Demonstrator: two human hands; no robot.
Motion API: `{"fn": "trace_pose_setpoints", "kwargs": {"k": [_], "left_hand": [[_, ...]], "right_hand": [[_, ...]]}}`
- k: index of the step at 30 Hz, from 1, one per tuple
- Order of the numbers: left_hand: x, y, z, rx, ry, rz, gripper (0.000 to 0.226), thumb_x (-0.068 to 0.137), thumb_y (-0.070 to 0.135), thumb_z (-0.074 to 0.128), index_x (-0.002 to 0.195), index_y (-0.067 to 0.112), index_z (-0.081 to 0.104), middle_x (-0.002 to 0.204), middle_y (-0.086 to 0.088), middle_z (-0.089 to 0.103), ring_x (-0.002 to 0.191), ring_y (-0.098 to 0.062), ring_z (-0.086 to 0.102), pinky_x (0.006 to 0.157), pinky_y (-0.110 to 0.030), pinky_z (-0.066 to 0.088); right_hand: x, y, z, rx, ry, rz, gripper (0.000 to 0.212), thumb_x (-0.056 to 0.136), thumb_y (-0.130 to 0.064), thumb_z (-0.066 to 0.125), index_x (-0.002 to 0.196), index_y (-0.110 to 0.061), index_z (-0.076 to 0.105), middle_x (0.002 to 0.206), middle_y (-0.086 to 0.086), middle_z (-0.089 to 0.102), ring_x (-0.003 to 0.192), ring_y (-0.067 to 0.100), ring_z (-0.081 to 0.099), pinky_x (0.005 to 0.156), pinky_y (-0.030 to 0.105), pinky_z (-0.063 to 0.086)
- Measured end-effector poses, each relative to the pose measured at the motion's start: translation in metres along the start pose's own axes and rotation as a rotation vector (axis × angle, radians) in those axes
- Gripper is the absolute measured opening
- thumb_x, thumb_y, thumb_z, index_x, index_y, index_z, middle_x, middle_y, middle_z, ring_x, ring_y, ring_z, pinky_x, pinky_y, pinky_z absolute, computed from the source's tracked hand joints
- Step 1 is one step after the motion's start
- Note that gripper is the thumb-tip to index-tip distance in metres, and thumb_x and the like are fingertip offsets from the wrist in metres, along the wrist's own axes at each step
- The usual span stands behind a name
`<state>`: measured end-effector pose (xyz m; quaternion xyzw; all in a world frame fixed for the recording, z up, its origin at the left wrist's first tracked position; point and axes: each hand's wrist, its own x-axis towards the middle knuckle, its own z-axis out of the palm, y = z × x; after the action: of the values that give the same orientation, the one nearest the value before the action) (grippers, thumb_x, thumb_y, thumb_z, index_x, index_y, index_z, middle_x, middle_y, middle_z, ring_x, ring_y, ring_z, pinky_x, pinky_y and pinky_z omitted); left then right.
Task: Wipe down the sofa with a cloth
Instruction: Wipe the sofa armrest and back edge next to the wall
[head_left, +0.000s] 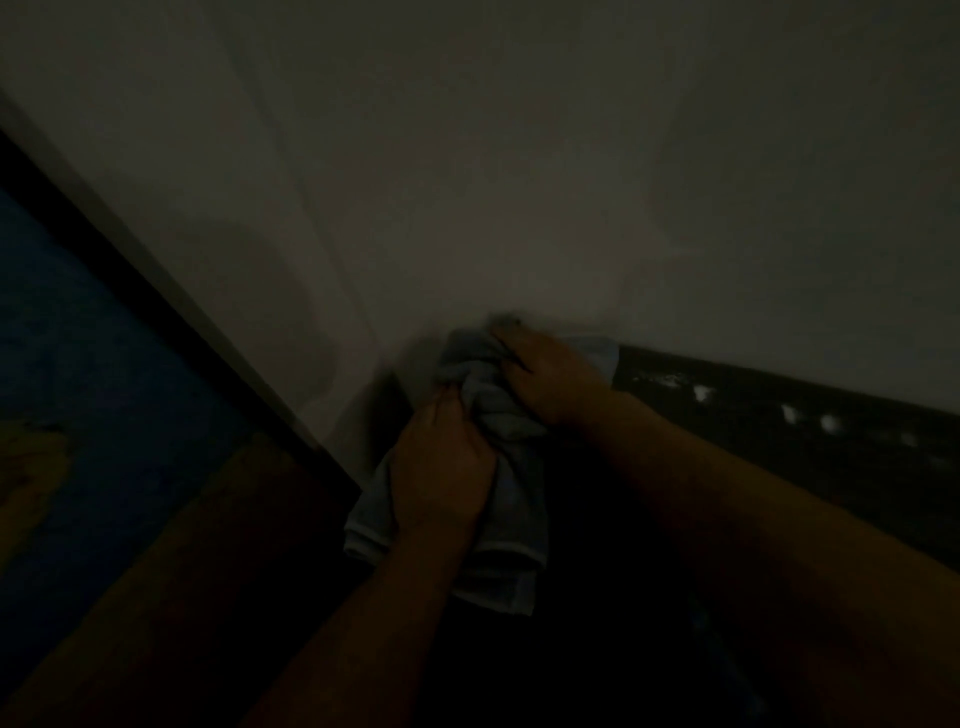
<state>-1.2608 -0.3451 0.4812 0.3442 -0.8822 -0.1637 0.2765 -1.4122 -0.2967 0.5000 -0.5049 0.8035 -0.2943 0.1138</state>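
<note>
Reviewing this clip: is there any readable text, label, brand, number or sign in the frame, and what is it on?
None readable. The frame is very dark. The cloth held in the left hand and right hand shows no print. Pale flecks on the dark strip at right are blurred marks, not letters.

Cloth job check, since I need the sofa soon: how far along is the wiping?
Nothing visibly wiped yet; the picture is too dark to judge any surface. In hand: the left hand and the right hand both grip the bunched grey cloth near a pale wall. Left: seemingly the wiping itself; no sofa can be made out.
</note>
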Motion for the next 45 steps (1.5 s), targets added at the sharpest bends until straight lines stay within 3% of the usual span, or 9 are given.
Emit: {"fn": "trace_pose_setpoints", "kwargs": {"k": [6, 11, 16, 20, 24, 31, 36, 42, 45], "left_hand": [[0.001, -0.004, 0.001, -0.03, -0.037, 0.025, 0.052, 0.09, 0.035, 0.031, 0.126, 0.008, 0.059, 0.127, -0.012, 0.061, 0.116, -0.026, 0.058, 0.101, -0.027, 0.037], [0.001, -0.005, 0.005, -0.066, 0.016, -0.066, 0.048, 0.09, 0.034, 0.034, 0.117, 0.008, 0.064, 0.113, -0.012, 0.067, 0.099, -0.029, 0.065, 0.086, -0.031, 0.048], [0.004, -0.011, 0.015, -0.101, -0.019, -0.171, 0.045, 0.089, 0.034, 0.043, 0.119, 0.006, 0.062, 0.114, -0.012, 0.066, 0.099, -0.029, 0.065, 0.084, -0.033, 0.053], [0.006, -0.01, 0.017, -0.05, 0.049, -0.113, 0.043, 0.091, 0.035, 0.044, 0.11, 0.003, 0.065, 0.105, -0.014, 0.069, 0.094, -0.029, 0.066, 0.084, -0.032, 0.048], [0.004, -0.012, 0.018, 0.004, 0.043, -0.077, 0.043, 0.091, 0.033, 0.04, 0.109, 0.003, 0.066, 0.102, -0.015, 0.069, 0.091, -0.03, 0.067, 0.083, -0.033, 0.047], [0.0, 0.01, 0.007, 0.019, -0.051, -0.087, 0.038, 0.086, 0.028, 0.041, 0.103, 0.005, 0.067, 0.097, -0.017, 0.069, 0.084, -0.034, 0.067, 0.075, -0.036, 0.053], [0.006, 0.011, 0.011, 0.01, -0.008, 0.106, 0.036, 0.082, 0.021, 0.034, 0.088, 0.0, 0.063, 0.085, -0.02, 0.065, 0.076, -0.036, 0.063, 0.073, -0.036, 0.043], [0.009, 0.0, 0.019, -0.031, 0.083, 0.149, 0.033, 0.085, 0.019, 0.04, 0.094, 0.0, 0.065, 0.086, -0.018, 0.065, 0.075, -0.034, 0.063, 0.071, -0.035, 0.05], [0.01, 0.003, 0.019, 0.015, 0.017, 0.096, 0.03, 0.082, 0.024, 0.043, 0.09, 0.006, 0.066, 0.082, -0.012, 0.066, 0.069, -0.032, 0.062, 0.066, -0.034, 0.048]], "right_hand": [[-0.041, 0.01, -0.005, -0.175, 0.016, 0.019, 0.066, 0.089, -0.036, 0.036, 0.145, -0.003, 0.033, 0.147, 0.017, 0.039, 0.135, 0.032, 0.038, 0.113, 0.033, 0.022], [-0.013, 0.009, 0.003, -0.166, -0.011, 0.037, 0.06, 0.085, -0.032, 0.037, 0.141, -0.009, 0.043, 0.142, 0.014, 0.047, 0.131, 0.03, 0.043, 0.112, 0.035, 0.025], [0.029, 0.001, 0.009, -0.193, -0.148, -0.061, 0.053, 0.092, -0.027, 0.038, 0.142, -0.009, 0.041, 0.146, 0.015, 0.041, 0.133, 0.03, 0.04, 0.112, 0.031, 0.024], [0.046, -0.011, 0.008, -0.255, -0.202, -0.098, 0.066, 0.083, -0.037, 0.027, 0.143, -0.013, 0.04, 0.149, 0.01, 0.038, 0.137, 0.024, 0.035, 0.111, 0.026, 0.018], [0.039, -0.009, 0.006, -0.248, -0.206, -0.12, 0.049, 0.098, -0.025, 0.045, 0.143, -0.009, 0.037, 0.149, 0.013, 0.037, 0.136, 0.026, 0.035, 0.112, 0.027, 0.018], [0.007, 0.003, -0.021, -0.269, -0.258, -0.075, 0.066, 0.093, -0.033, 0.056, 0.149, -0.015, 0.026, 0.152, 0.01, 0.03, 0.137, 0.027, 0.033, 0.11, 0.031, 0.025], [-0.001, 0.017, -0.013, -0.247, -0.149, -0.08, 0.058, 0.094, -0.033, 0.054, 0.145, -0.012, 0.034, 0.147, 0.012, 0.037, 0.136, 0.026, 0.035, 0.109, 0.026, 0.023], [0.01, 0.031, 0.003, -0.255, -0.112, -0.099, 0.06, 0.093, -0.031, 0.058, 0.144, -0.006, 0.037, 0.145, 0.016, 0.041, 0.133, 0.029, 0.04, 0.114, 0.034, 0.025], [0.012, 0.037, 0.005, -0.241, -0.113, -0.096, 0.06, 0.088, -0.042, 0.05, 0.14, -0.012, 0.044, 0.141, 0.014, 0.047, 0.128, 0.03, 0.046, 0.111, 0.037, 0.032]]}}
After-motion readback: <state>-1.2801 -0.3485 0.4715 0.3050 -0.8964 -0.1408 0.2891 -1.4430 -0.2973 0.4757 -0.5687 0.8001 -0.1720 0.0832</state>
